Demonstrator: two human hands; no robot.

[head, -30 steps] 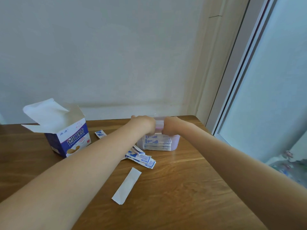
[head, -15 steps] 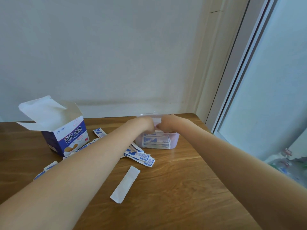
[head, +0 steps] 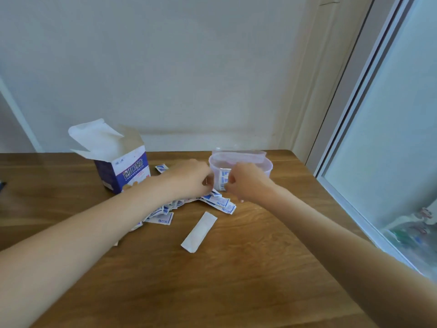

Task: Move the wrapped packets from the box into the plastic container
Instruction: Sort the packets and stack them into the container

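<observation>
Right, your wrapped packets [head: 218,201] are lying in a loose scatter on the wooden table [head: 248,268], just under and beside your left hand [head: 189,177]. More are standing stacked inside the plastic container [head: 264,165], showing through its clear wall between your two hands. Your left hand is curling its fingers at the container's left side; your right hand [head: 246,183] is curling in front of it. Cannot tell what either is pinching. The open box [head: 123,170] is standing left of the pile. A white strip [head: 199,232] is lying apart, nearer you. The container is sitting near the table's far edge by the wall.
</observation>
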